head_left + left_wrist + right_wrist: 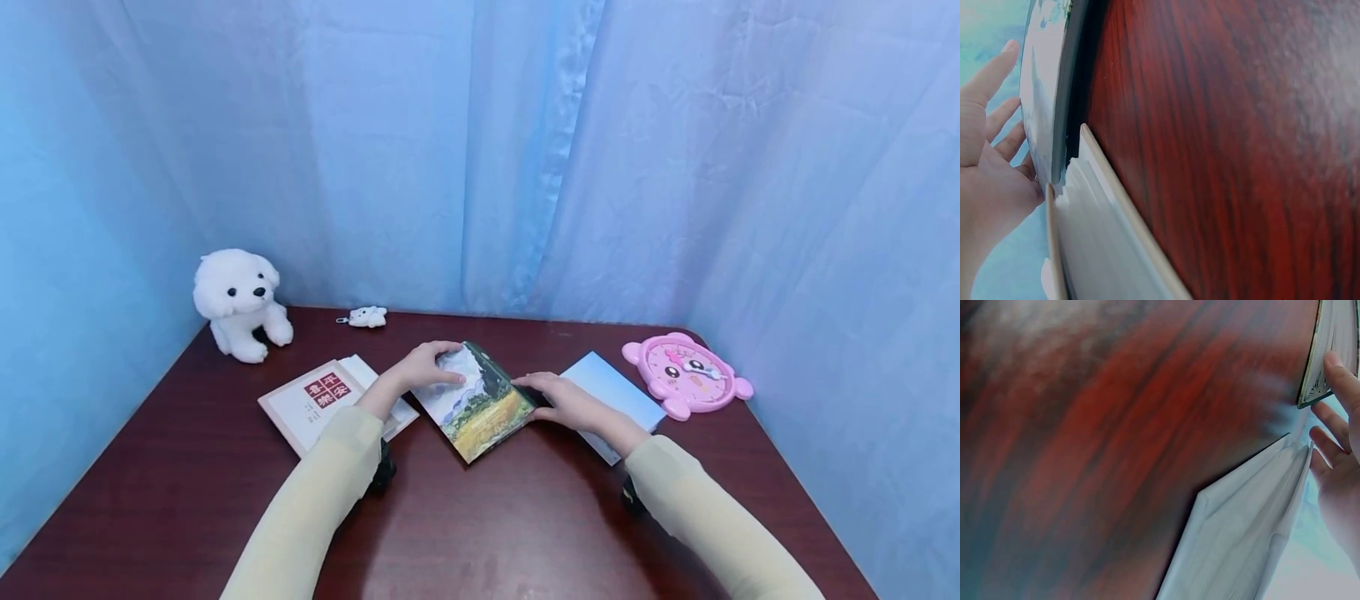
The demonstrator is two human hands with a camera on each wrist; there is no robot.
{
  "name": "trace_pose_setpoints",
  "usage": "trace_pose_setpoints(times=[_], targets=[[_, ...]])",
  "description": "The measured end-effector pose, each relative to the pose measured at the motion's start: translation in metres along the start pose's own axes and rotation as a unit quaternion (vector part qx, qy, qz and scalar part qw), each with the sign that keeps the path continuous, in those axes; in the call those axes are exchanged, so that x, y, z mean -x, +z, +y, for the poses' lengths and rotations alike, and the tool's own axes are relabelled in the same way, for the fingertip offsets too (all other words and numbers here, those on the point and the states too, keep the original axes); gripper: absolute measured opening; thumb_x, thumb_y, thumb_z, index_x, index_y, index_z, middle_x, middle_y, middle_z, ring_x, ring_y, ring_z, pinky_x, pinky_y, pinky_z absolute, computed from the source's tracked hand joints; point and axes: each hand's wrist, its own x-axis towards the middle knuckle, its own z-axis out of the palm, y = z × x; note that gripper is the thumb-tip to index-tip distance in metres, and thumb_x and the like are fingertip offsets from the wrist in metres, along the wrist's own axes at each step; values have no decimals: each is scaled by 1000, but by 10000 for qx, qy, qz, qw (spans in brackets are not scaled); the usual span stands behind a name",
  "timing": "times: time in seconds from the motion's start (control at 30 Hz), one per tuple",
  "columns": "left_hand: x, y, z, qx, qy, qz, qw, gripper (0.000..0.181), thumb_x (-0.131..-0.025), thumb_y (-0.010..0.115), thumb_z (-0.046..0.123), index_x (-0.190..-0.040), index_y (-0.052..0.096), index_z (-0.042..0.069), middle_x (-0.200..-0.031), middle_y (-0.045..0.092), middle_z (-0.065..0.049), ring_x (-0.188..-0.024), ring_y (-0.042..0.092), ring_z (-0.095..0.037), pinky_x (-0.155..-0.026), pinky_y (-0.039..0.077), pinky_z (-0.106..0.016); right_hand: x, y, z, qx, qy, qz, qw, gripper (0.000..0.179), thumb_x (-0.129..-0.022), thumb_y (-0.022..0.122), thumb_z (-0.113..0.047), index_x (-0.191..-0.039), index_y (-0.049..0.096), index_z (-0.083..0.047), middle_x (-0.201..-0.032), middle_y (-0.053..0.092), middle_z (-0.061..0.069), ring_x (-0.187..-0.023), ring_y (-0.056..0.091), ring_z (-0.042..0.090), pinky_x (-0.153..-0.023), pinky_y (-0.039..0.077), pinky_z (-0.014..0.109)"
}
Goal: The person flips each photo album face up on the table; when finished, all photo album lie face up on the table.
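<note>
A book with a painted landscape cover [480, 408] lies at an angle between my two hands. My left hand [427, 367] is over its upper left part, the thumb across the pale painted sky and the fingers reaching toward the far edge. At the book's right side is my right hand [566, 400], thumb and fingers spread and fairly straight. In the right wrist view, the right thumb [1335, 365] overlaps the page edges of the book [1329, 344]. In the left wrist view, the left fingers [1010, 144] stretch out alongside the cover.
Left of the landscape book lies a cream book with red characters [300, 408], partly over another pale one. A light blue book [600, 375] lies under the right forearm. Around them are a white plush dog [240, 308], a small white keychain [367, 317] and a pink toy clock [686, 375].
</note>
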Motion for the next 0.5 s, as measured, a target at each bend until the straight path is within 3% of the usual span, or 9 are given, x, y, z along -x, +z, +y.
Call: trace_pose_setpoints(times=[0.23, 0.5], targets=[[1, -1, 3, 4, 63, 5, 10000, 68, -84, 72, 32, -143, 42, 14, -149, 37, -11, -138, 31, -29, -108, 32, -47, 2, -4, -1, -290, -19, 36, 9996, 57, -87, 68, -26, -139, 47, -16, -136, 52, 9, -126, 48, 25, -102, 41, 45], [4, -3, 9, 145, 124, 142, 9997, 69, -82, 73, 32, -142, 44, 16, -148, 38, -9, -138, 31, -27, -109, 32, -45, 6, -9, 0, -389, -317, 439, 9978, 56, -83, 73, -23, -135, 52, -16, -131, 56, 5, -122, 51, 21, -99, 44, 42]])
